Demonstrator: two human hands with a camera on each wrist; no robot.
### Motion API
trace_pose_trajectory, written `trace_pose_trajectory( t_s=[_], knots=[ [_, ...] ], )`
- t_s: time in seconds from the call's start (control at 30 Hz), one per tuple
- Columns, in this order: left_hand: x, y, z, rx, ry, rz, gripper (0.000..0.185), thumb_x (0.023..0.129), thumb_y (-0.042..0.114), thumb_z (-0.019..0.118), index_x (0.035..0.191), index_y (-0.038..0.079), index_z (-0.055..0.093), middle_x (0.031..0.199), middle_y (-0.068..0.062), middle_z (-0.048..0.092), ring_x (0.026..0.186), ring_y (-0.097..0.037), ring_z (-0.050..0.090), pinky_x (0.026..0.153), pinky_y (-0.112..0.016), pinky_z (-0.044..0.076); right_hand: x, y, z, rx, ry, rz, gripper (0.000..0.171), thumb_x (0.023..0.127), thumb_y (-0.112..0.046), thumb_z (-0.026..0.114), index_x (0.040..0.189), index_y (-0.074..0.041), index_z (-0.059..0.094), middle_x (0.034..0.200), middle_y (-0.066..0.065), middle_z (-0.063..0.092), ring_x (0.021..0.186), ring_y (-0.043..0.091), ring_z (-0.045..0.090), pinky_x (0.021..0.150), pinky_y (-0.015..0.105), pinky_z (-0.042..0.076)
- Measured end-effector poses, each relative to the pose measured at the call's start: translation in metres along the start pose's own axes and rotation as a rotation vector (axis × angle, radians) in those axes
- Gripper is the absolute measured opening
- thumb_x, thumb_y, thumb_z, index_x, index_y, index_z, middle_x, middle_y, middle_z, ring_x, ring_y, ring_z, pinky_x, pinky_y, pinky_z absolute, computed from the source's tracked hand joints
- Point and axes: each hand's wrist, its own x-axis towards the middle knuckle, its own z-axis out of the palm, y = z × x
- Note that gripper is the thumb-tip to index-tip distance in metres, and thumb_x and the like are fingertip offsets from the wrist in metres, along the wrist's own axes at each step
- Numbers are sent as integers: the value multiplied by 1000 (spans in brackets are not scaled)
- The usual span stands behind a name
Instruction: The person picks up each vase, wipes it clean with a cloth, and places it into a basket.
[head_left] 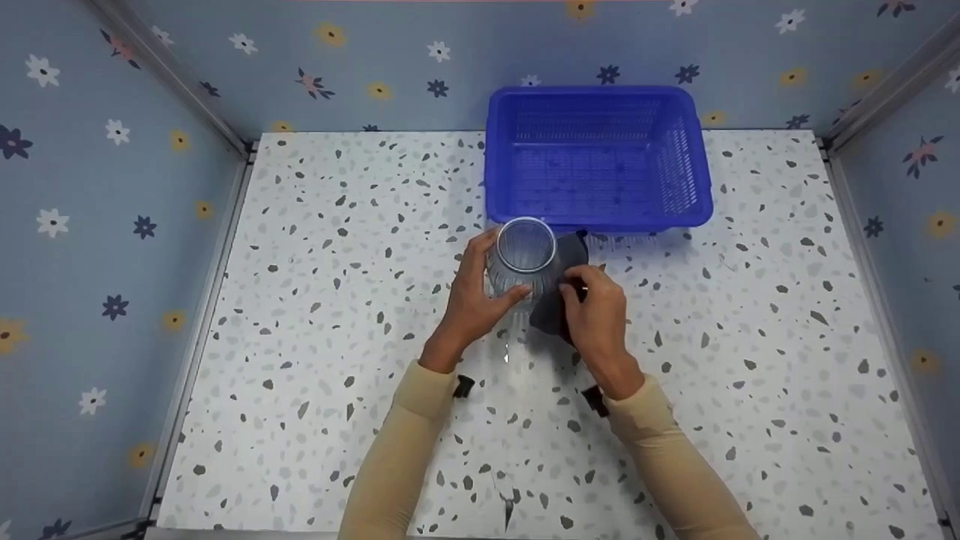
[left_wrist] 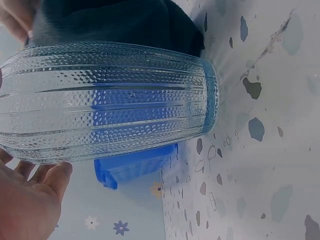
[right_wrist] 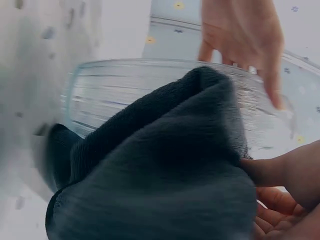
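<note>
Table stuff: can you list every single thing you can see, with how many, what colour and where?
glass: one, clear and ribbed, upright on the table just in front of the basket
cloth: one, dark grey, pressed against the right side of the glass
basket: one, blue plastic mesh, at the back of the table, right of centre
table: one, white with grey speckles, under everything
walls: blue with flower pattern, round three sides
left hand: one, grips the glass on its left side
right hand: one, holds the cloth against the glass
sleeves: two, beige, on both forearms
</note>
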Motion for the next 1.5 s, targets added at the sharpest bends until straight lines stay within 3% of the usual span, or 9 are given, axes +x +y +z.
trace_pose_trajectory(
  t_s=[0.47,0.73,0.93,1.13,1.5],
  knots=[
    [-1,-1,1,6,6,-3,85,88,28,87,153,1,41,156,-19,46,145,-31,45,118,-49,39,-8,36,31,-43,-136,99,5,92,4,74,97,3,73,95,21,75,91,40,72,83,53,56],
    [-1,-1,-1,7,-4,-10,85,89,33,85,154,2,40,156,-18,46,145,-29,46,118,-49,39,-10,40,34,-2,-125,99,6,91,5,74,97,4,74,94,20,75,89,37,72,82,52,56],
    [0,0,-1,6,-3,-6,85,88,31,86,154,2,41,156,-18,47,144,-29,46,118,-48,40,-9,30,24,82,-57,82,7,91,7,76,97,5,75,93,20,75,88,35,72,80,49,57],
    [0,0,0,5,2,-6,84,87,28,87,153,1,41,155,-19,47,144,-30,47,117,-48,41,-7,13,8,175,30,0,8,91,9,76,99,6,74,95,20,75,91,32,73,81,47,60],
    [0,0,0,0,1,-6,84,88,28,86,154,2,41,157,-18,46,145,-29,45,118,-49,40,8,-25,-10,78,71,-107,8,92,5,77,99,5,75,99,20,75,98,36,73,86,50,59]
  ],
)
